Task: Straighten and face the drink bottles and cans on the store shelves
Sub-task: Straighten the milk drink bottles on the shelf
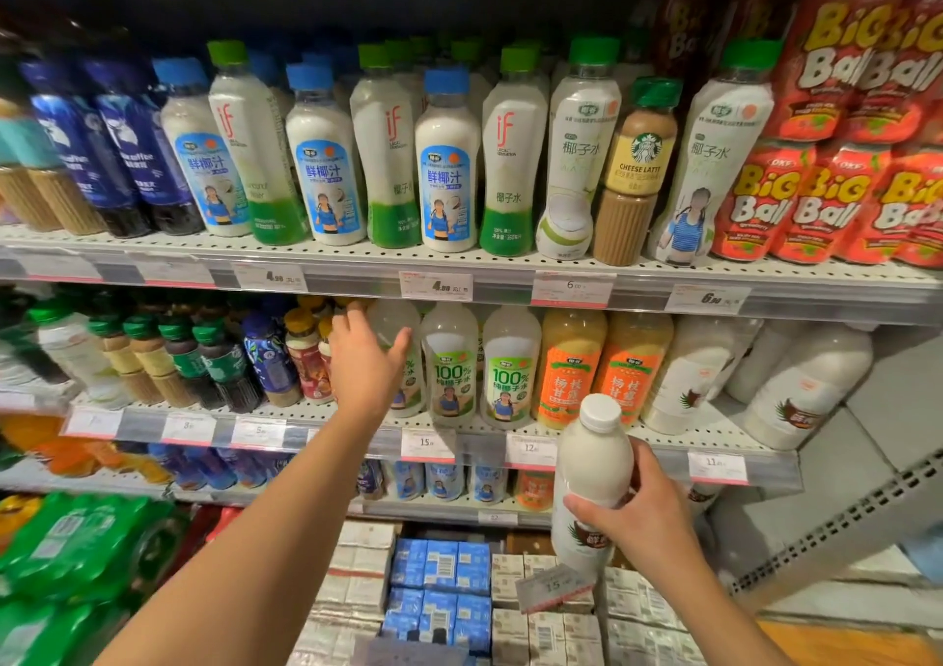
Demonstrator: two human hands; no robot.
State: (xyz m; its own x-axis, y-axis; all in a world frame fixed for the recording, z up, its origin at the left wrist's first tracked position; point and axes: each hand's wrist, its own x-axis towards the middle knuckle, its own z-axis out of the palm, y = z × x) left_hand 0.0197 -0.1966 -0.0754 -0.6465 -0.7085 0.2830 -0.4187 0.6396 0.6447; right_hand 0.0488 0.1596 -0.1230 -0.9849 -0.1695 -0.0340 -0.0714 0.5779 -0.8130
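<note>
My right hand (640,507) grips a large white coconut-milk bottle (592,466) with a white cap, held upright in front of the middle shelf. My left hand (365,359) reaches with spread fingers to a clear coconut-water bottle (395,328) at the left of the green-labelled row on the middle shelf (479,436); thumb and fingers lie around the bottle's upper part, and I cannot tell how firmly. Two more "100%" coconut-water bottles (451,364) stand to its right. Two similar white bottles (806,385) stand at the shelf's right end.
The upper shelf (459,257) holds rows of coconut drinks, a Starbucks bottle (638,165) and red Big Ball bottles (796,201). Orange juice bottles (571,364) stand mid-shelf. Small coffee bottles (204,359) fill the left. Boxed cartons (439,594) and green packs (76,548) lie below.
</note>
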